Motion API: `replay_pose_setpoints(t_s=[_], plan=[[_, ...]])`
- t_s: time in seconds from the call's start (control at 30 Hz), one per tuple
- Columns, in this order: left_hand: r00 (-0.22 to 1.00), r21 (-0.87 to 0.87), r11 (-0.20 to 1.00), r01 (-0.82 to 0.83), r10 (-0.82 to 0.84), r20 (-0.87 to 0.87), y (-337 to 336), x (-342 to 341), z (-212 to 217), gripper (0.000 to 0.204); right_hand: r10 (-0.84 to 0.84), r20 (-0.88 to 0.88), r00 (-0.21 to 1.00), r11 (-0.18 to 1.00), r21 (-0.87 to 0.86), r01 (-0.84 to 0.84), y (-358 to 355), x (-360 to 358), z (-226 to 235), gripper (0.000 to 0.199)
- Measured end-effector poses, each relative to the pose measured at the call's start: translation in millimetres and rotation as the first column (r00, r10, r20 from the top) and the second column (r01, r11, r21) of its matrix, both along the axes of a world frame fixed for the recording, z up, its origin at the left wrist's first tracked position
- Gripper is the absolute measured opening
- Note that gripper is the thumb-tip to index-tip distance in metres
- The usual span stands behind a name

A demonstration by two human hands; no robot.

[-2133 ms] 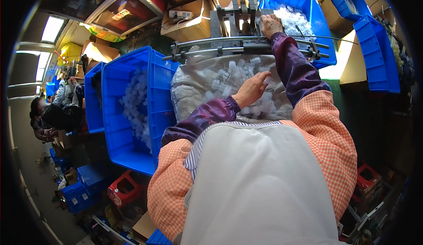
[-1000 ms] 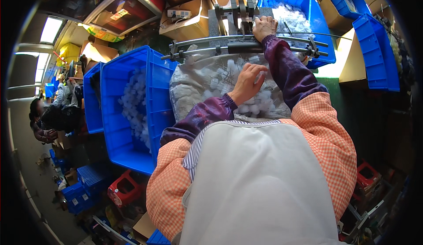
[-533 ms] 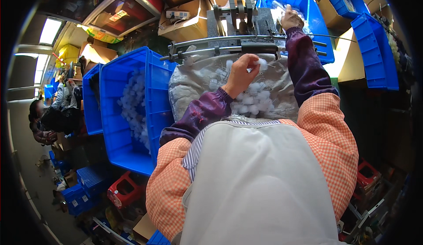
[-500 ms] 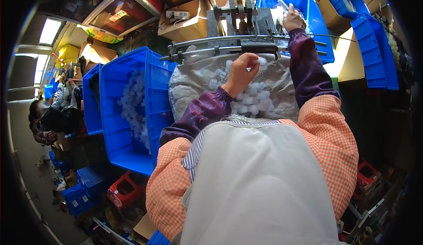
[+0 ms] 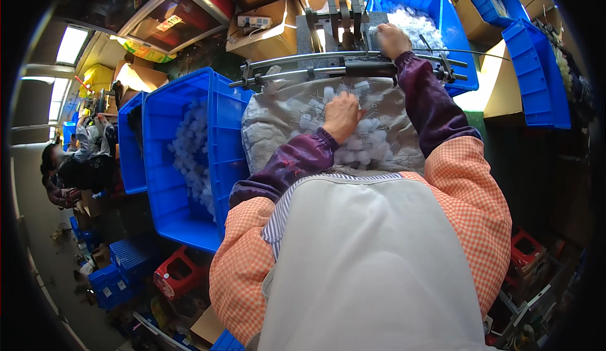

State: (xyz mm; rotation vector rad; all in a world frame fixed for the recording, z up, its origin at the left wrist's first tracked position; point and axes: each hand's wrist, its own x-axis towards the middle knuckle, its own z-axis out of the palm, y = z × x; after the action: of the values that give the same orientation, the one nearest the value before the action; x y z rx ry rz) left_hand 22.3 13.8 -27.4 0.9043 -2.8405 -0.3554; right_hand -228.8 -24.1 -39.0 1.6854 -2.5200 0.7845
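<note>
My left hand [image 5: 343, 116] is over a grey cloth [image 5: 268, 120] stretched in front of me, its fingers curled down among small white plastic-looking pieces [image 5: 363, 146] and thin metal pins or wires. What sits under the fingertips is hidden. My right hand [image 5: 393, 40] is closed at the right side of a dark metal bench machine [image 5: 344, 26], beside a blue bin [image 5: 457, 41] of white pieces [image 5: 416, 26]. Its fingertips are slightly blurred, and anything in them is too small to make out.
Metal rails [image 5: 303, 73] cross in front of the machine. Left of the cloth stands a large blue crate [image 5: 224, 120] holding white pieces. Cardboard boxes [image 5: 268, 38] sit behind, more blue crates [image 5: 536, 73] at far right. A red stool [image 5: 180, 272] is lower left; another person [image 5: 88, 161] works far left.
My right hand has come left and nearer, out of the blue bin to the machine's side. My left hand has lowered from a raised pinch near a white piece into the pile.
</note>
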Motion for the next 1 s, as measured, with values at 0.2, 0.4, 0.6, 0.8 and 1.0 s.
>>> replay_pose_setpoints(t_s=[0.2, 0.4, 0.6, 0.8, 1.0], plan=[[0.974, -0.136, 0.981, 0.139, -0.111, 0.2, 8, 1, -34, 0.018, -0.073, -0.248, 0.966, 0.993, 0.073, 0.094, -25, 4, -13, 0.019], [0.95, -0.025, 0.982, 0.19, -0.177, 0.258, 6, 5, -26, 0.013, -0.045, -0.261, 0.964, 0.988, 0.129, 0.081, -28, 5, -14, 0.02], [0.98, -0.061, 0.982, 0.178, -0.172, 0.099, 4, 9, -24, 0.011, -0.06, -0.115, 0.991, 0.98, 0.18, 0.081, -33, -2, -14, 0.024], [0.98, -0.014, 0.985, 0.17, -0.171, -0.1, 6, 13, -20, 0.009, -0.224, -0.29, 0.93, 0.929, 0.224, 0.293, -22, 2, -6, 0.026], [0.914, 0.066, 0.962, 0.264, -0.227, -0.335, 4, 16, -9, 0.014, -0.186, -0.233, 0.955, 0.943, 0.232, 0.24, -10, 10, -5, 0.033]])
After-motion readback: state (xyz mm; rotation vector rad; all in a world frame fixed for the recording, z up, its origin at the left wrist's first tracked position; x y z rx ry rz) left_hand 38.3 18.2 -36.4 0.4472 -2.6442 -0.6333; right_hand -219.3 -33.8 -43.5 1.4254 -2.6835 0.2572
